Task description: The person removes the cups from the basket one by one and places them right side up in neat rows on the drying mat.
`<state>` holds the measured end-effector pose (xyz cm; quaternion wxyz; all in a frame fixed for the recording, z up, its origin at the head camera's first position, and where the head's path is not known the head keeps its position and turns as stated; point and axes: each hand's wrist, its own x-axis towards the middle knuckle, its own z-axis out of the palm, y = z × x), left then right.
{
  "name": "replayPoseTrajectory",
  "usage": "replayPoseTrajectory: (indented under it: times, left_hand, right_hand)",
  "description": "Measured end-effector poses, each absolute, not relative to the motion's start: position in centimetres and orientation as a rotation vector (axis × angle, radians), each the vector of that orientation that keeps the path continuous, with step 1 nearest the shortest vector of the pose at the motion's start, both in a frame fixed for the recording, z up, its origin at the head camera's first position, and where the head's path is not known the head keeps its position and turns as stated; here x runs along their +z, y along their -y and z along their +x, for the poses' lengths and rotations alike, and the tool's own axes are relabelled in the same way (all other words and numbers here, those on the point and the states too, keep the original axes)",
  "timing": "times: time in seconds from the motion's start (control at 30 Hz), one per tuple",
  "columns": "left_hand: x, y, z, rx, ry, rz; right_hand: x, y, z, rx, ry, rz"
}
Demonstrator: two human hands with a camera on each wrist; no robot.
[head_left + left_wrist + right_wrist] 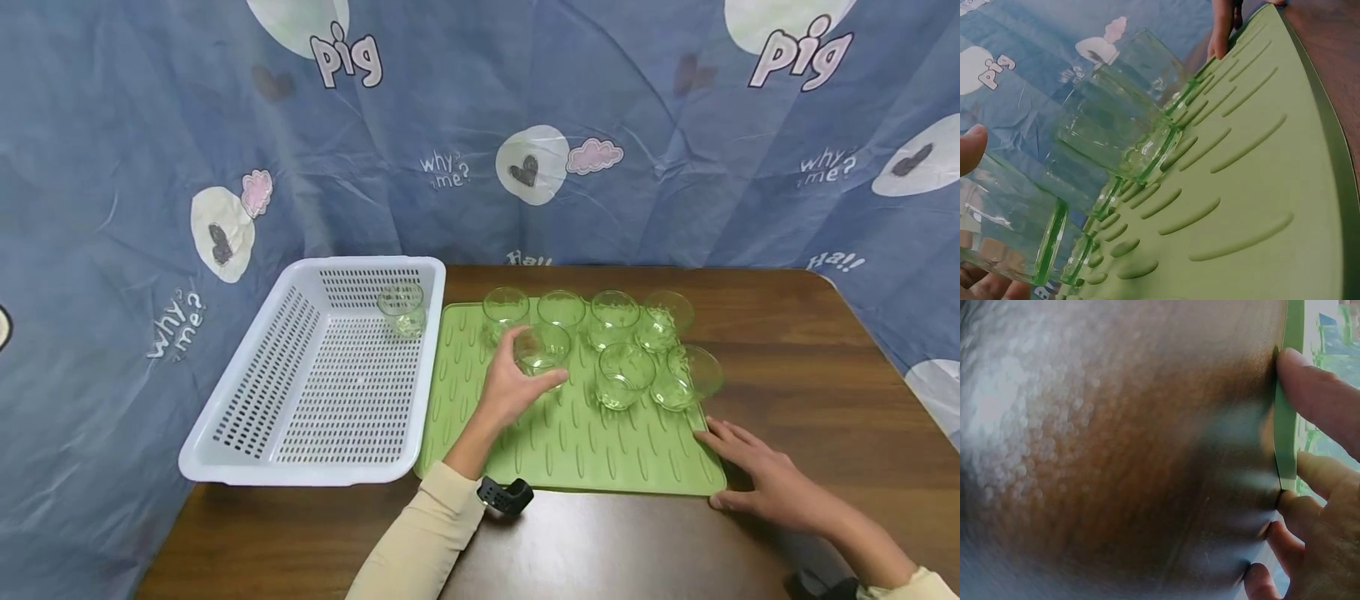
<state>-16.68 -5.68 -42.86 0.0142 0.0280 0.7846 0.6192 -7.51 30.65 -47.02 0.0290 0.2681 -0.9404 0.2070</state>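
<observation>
Between thumb and fingers, my left hand [513,385] grips a clear green-tinted drinking glass [545,340] over the left half of a green ridged mat [555,454]. In the left wrist view this glass [1007,215] is at lower left, its base close over the mat. Several similar glasses [615,319] stand on the mat in a back row, with two more [625,375] in front at right. At the mat's right front corner rests my right hand [768,479], fingers spread. The right wrist view shows its thumb [1325,403] against the mat's edge.
A white perforated plastic basket [300,471] stands left of the mat, with one green-tinted glass [402,310] inside near its back right corner. Both basket and mat are on a brown wooden table [810,350]. Behind the table hangs a blue printed cloth [450,108].
</observation>
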Motion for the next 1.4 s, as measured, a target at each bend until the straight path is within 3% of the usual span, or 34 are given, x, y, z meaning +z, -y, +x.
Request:
replayPoseTrajectory:
  times: [0.5, 1.4]
  left_hand:
    - [-42.9, 5.7, -17.0, 1.85, -2.398, 0.243]
    - [-44.4, 5.5, -17.1, 1.697, -2.372, 0.225]
  right_hand:
    - [-47.2, -30.6, -7.3, 0.663, 2.937, 0.771]
    - [-46.7, -30.5, -7.4, 0.686, 2.94, 0.809]
